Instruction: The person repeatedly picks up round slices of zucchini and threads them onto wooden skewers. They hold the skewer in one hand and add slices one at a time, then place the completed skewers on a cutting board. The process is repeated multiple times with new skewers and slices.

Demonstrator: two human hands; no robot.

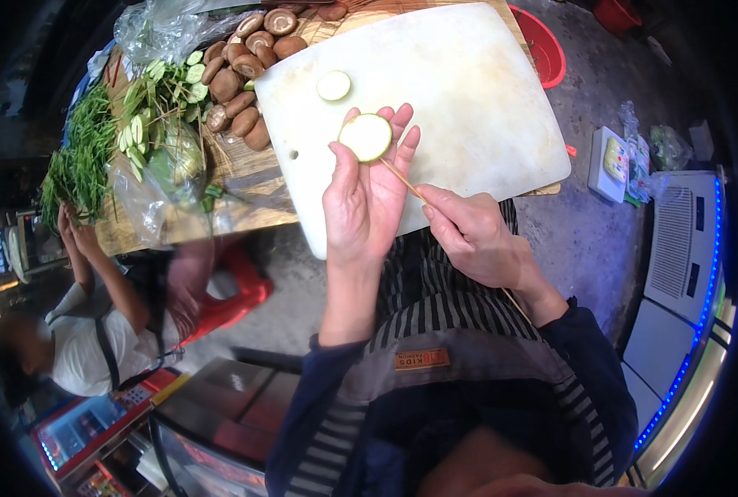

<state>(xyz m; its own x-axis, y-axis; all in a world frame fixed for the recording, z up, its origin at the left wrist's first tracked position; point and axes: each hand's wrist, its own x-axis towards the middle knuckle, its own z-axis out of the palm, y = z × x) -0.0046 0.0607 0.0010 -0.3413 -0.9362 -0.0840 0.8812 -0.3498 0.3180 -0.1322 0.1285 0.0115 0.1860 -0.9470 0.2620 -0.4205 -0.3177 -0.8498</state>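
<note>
My left hand [369, 192], palm up over the near edge of the white cutting board [456, 81], holds a round green-skinned vegetable slice [365, 137] between thumb and fingers. A thin wooden skewer [404, 178] is pinched in my right hand [468, 230]; its front end meets the lower right rim of the slice, and whether it has pierced it cannot be told. The skewer's rear part shows below my right wrist. Another round slice [334, 86] lies flat on the board, beyond my left hand.
Shiitake mushrooms [244, 65] are piled against the board's left side. Further left on the wooden table [257, 202] lie sliced vegetables [136, 136], plastic bags [145, 199] and leafy greens [89, 143]. A person [95, 335] handles the greens. A red basin [540, 50] stands beyond the board's right side.
</note>
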